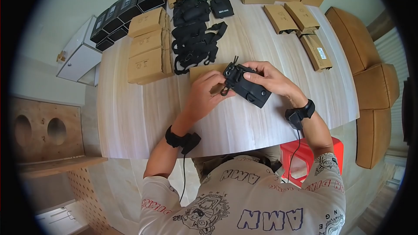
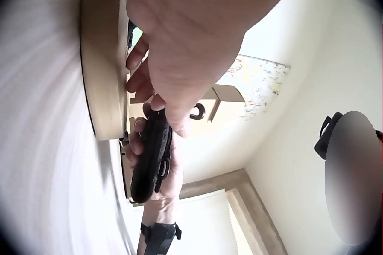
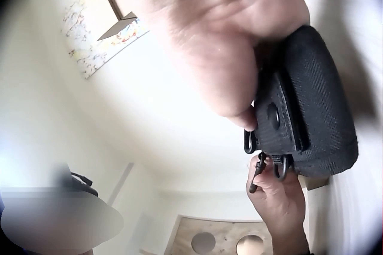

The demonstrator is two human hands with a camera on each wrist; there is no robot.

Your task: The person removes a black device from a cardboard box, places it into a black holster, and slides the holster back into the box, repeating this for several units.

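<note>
A black fabric pouch [image 1: 249, 86] with a snap button, metal rings and a cord hangs over the near middle of the table. The right hand [image 1: 272, 78] grips it, thumb across its upper face. At the pouch's other end, the left hand [image 1: 204, 93] pinches its edge beside a small black clip [image 1: 224, 90]. From the left wrist view the pouch [image 2: 151, 159] appears edge-on, the left thumb and fingers at its end. The right wrist view shows the pouch's ribbed side [image 3: 323, 105] and the left hand [image 3: 278, 198] beyond its rings. A flat cardboard box [image 1: 198, 72] lies just behind the left hand.
Several black pouches and straps [image 1: 196, 43] lie farther back on the table [image 1: 143, 122]. Cardboard boxes [image 1: 150, 63] stand to their left, and more flat boxes [image 1: 315, 50] lie at the right. A red stool [image 1: 335, 150] stands below the near right edge.
</note>
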